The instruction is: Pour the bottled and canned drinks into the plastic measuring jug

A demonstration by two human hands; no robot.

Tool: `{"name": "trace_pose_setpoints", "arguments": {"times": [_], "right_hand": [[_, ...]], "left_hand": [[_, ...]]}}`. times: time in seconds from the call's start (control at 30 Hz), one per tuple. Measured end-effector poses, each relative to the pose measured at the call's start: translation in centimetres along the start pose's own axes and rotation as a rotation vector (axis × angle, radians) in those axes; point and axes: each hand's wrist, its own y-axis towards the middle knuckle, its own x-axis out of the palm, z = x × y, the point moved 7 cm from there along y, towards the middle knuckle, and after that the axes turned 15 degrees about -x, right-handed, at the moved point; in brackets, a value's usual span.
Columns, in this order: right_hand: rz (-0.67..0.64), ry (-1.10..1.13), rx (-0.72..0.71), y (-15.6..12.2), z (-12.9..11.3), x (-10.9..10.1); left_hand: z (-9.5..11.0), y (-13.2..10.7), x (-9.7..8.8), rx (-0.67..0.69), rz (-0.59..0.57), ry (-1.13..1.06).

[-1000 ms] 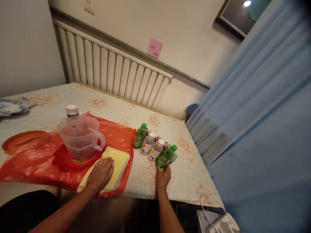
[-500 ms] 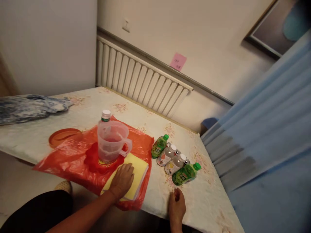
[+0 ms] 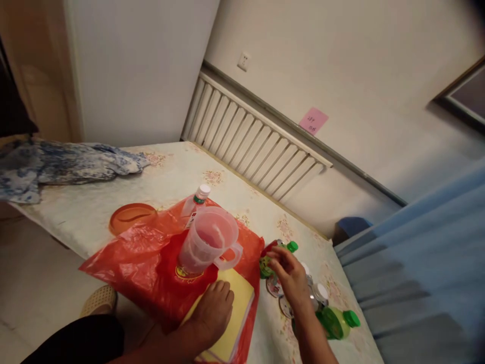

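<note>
Left grip (image 3: 214, 313): laid palm-down on the yellow stack (image 3: 237, 323), nothing clutched; likely weighting or steadying it. Stack sits directly under that grip, on the red bag (image 3: 132, 268), which probably keeps it off the surface (image 3: 170, 177).

Right grip (image 3: 290, 275): fingers loosely bent and parted, no object seen in it. It's over the bottle row, fingertips overlapping the far green bottle (image 3: 265, 269); can't tell if they touch.

Around: near green bottle (image 3: 335, 323) is just right of the right forearm; a white-capped bottle (image 3: 321, 294) is right of the right grip. Hand and forearm hide much of the row.

Jug (image 3: 206, 242) stands beyond the left grip on the red dish (image 3: 166, 275), handle toward the right grip, partly blocking the bottle (image 3: 200, 194) behind. Orange lid (image 3: 131, 217) lies farther left.
</note>
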Motion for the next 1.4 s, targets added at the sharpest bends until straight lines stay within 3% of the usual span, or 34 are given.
{"name": "trace_pose_setpoints", "arguments": {"times": [0.17, 0.33, 0.5, 0.6, 0.67, 0.77, 0.87, 1.13, 1.27, 1.4], "right_hand": [[-0.310, -0.012, -0.232, 9.2, -6.6, 8.5], [-0.526, -0.251, -0.385, 15.3, -9.8, 17.8], [-0.794, -0.576, -0.467, 16.9, -10.7, 24.7], [-0.912, -0.691, -0.408, 16.5, -10.3, 26.7], [-0.918, -0.717, -0.367, 16.3, -10.0, 27.1], [-0.866, -0.722, -0.339, 16.5, -9.6, 26.3], [-0.787, -0.715, -0.300, 17.4, -9.3, 23.8], [-0.430, -0.511, -0.076, 19.8, -9.3, 11.0], [-0.352, -0.528, 0.015, 18.6, -9.0, 5.2], [-0.324, -0.552, 0.088, 16.3, -8.5, 1.1]], "left_hand": [[0.1, -0.2, -0.6, 0.012, -0.041, 0.001], [0.1, -0.2, -1.2, 0.016, -0.098, -0.013], [-0.1, -0.3, -1.7, 0.023, -0.111, -0.070], [-0.4, -0.4, -1.6, 0.024, -0.099, -0.075], [-0.4, -0.5, -1.5, 0.037, -0.085, -0.078], [-0.3, -0.6, -1.5, 0.046, -0.052, -0.090], [-0.2, -0.6, -1.6, 0.055, -0.043, -0.103], [0.6, -0.8, -0.7, 0.172, -0.012, -0.176], [0.6, -0.6, -0.8, 0.211, 0.075, -0.276], [0.4, -0.1, -0.7, 0.227, 0.168, -0.373]]}}
